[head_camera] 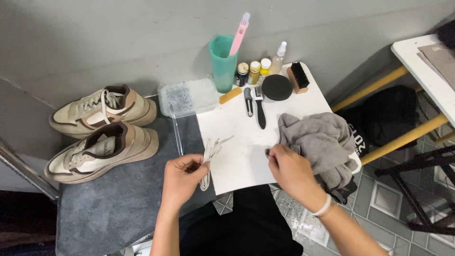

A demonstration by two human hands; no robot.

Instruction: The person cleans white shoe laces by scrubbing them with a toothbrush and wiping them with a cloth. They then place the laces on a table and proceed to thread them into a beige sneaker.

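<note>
Your left hand (pixel 182 178) grip pinched on a pale shoelace (pixel 209 154) hanging off the white table (pixel 237 142) edge, your right hand (pixel 290 169) closed on the grey cloth (pixel 320 140), two beige sneakers (pixel 102 128) left on the grey mat (pixel 109 204)

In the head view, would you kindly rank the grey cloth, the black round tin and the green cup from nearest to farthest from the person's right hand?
From the right hand:
1. Grey cloth, touching the hand, just to its right on the white board.
2. Black round tin, farther up the board, by the wall.
3. Green cup, farthest, up and to the left against the wall.
</note>
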